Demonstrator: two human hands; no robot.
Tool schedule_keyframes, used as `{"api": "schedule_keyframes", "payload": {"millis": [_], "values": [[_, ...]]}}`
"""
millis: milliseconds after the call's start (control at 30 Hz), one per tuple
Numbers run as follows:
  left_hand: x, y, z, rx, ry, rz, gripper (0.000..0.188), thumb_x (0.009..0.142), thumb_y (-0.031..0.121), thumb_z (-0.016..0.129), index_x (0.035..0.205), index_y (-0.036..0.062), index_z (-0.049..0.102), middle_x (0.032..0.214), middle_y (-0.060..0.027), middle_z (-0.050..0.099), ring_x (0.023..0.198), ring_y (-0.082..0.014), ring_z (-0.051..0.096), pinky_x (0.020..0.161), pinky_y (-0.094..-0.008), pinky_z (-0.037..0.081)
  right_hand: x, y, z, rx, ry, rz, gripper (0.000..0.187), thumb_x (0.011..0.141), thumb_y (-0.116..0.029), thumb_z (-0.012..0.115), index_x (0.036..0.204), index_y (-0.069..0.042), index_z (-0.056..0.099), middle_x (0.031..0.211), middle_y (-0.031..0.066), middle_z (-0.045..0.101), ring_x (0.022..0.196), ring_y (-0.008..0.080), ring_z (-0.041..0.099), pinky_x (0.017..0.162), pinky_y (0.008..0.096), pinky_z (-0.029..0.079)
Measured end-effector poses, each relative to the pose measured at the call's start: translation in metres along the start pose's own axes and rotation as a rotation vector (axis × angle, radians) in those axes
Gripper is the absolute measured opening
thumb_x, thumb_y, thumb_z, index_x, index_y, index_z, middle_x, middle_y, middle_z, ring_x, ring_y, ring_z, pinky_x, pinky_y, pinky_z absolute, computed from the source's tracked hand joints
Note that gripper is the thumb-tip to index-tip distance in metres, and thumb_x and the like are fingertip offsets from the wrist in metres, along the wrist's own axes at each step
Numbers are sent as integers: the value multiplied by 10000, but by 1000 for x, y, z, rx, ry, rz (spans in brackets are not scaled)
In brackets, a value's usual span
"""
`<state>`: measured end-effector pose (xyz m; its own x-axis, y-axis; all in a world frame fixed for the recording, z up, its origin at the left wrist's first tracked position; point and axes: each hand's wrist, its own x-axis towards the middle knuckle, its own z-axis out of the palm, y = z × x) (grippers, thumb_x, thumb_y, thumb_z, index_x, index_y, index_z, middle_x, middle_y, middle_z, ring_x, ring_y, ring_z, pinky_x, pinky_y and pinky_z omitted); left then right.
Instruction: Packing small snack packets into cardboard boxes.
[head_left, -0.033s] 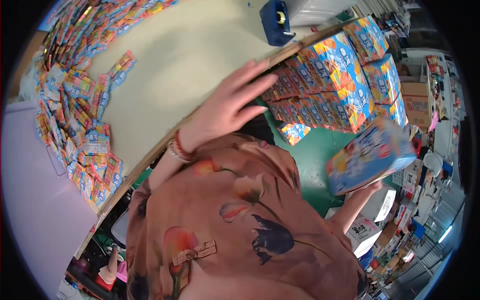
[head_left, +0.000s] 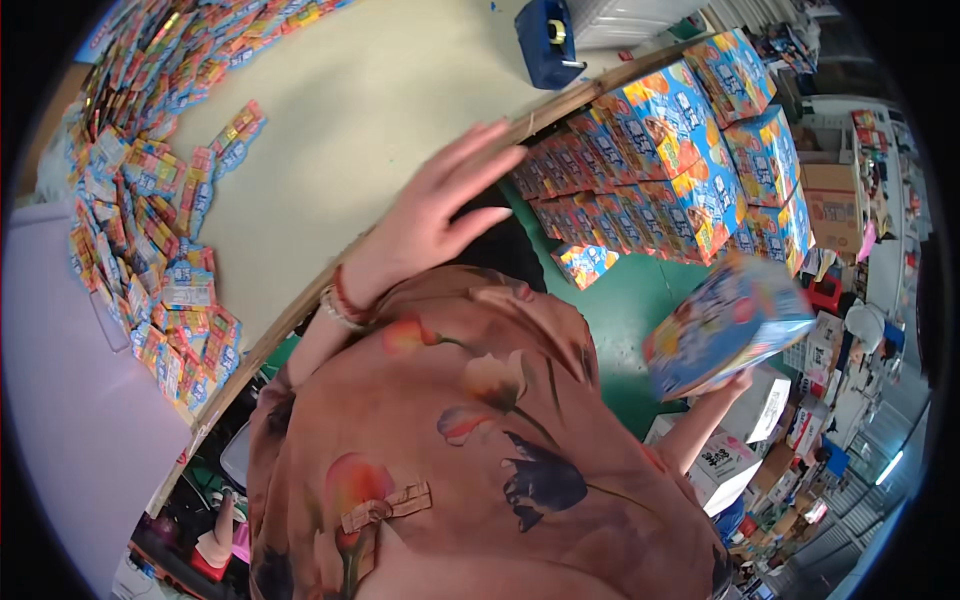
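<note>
- My left hand lies flat, fingers spread wide, on the edge of the beige table; it holds nothing; a beaded bracelet circles the wrist
- My right hand grips a blue, orange-printed carton from below, tilted and blurred, out over the green floor; only the fingertips show under the carton
- Matching cartons stand in a stack beyond the table's edge, just past my left fingertips
- Small colourful packets crowd the table's left side; a blue tape dispenser sits at its far edge
- My floral brown blouse fills the lower middle
</note>
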<state>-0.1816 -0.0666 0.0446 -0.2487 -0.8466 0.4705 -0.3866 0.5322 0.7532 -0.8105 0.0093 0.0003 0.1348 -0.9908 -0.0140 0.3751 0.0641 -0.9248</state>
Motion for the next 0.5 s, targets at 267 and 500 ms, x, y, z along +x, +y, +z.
{"api": "schedule_keyframes", "payload": {"millis": [267,500], "values": [[-44,-14,-37,92,153,-314,334,872,12,588,1205,25,614,1263,-133,587,1204,-247,536,1010,-341,408,-124,139,-32,-150,416,576,799,776,-36,656,1477,-68,275,885,23,588,800,107,589,668,266,500],[-37,-3,-20,290,108,-369,308,893,13,563,1196,16,618,1243,-136,600,1181,-253,554,1003,-337,410,-78,284,-67,-84,891,561,394,776,25,681,1101,-55,473,844,74,608,747,180,631,525,318,525]]}}
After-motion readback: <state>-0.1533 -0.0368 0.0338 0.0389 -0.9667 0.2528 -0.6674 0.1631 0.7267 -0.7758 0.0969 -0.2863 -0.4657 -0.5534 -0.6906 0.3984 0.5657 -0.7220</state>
